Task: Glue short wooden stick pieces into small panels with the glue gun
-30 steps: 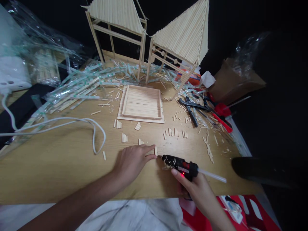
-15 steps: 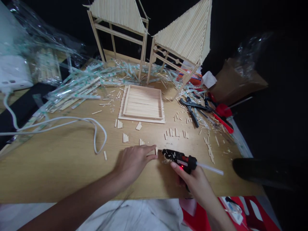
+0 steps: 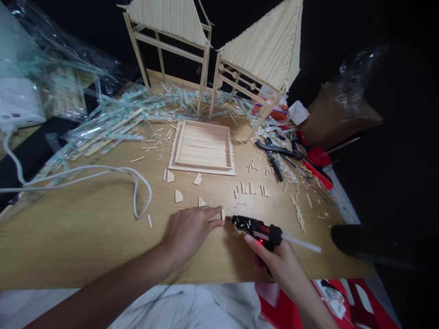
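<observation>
Between thumb and forefinger, my left hand [image 3: 192, 228] pinches a short wooden stick piece [image 3: 222, 214] upright above the table. My right hand [image 3: 274, 253] is wrapped round the handle of a black hot glue gun [image 3: 257, 228], its red light lit and a clear glue stick [image 3: 303, 243] poking out of the back. The gun's nozzle points left at the stick piece, close to it; whether they touch I cannot tell. Beyond my hands lie small stepped stick bundles [image 3: 179, 196] and a square stick tray [image 3: 204, 145] on a slatted base.
Two roofed stick frames, one at left [image 3: 168, 27] and one at right [image 3: 260, 50], stand at the back. Plastic wrappers [image 3: 113, 109] lie behind left, near a white cable [image 3: 137, 192]. A black plier-like cutter [image 3: 274, 155] and a brown paper bag [image 3: 336, 119] are at right.
The glue gun and my right hand have shifted slightly right and down, drawing the nozzle back a little from the stick piece. My left hand stays in place.
</observation>
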Tool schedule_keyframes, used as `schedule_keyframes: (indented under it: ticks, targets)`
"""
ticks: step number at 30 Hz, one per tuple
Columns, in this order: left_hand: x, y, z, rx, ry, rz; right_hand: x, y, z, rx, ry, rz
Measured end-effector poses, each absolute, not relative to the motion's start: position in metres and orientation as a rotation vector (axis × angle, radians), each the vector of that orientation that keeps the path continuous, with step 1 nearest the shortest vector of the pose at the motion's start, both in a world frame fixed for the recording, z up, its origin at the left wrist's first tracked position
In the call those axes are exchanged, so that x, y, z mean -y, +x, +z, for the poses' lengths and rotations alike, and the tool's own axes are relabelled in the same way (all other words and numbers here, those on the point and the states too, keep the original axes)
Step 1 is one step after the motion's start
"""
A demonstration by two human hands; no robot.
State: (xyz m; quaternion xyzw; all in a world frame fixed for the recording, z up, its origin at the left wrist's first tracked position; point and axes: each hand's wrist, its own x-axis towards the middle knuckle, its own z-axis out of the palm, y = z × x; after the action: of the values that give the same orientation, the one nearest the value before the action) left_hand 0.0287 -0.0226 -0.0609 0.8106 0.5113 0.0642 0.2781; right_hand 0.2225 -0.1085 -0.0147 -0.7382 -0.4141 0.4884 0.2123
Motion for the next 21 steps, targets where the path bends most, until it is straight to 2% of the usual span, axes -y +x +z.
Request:
schedule_keyframes:
  ticks: [5,10,21]
  targets:
    - [0.023,0.029,-0.060,-1.375,2.179,0.172,0.113,0.226,-0.014,1.152,-2.041,1.354]
    - [0.023,0.030,-0.058,-1.387,2.175,0.154,0.092,0.234,-0.024,1.197,-1.910,1.035]
    - [0.022,0.030,-0.060,-1.374,2.182,0.156,0.024,0.246,-0.052,1.796,-1.813,0.578]
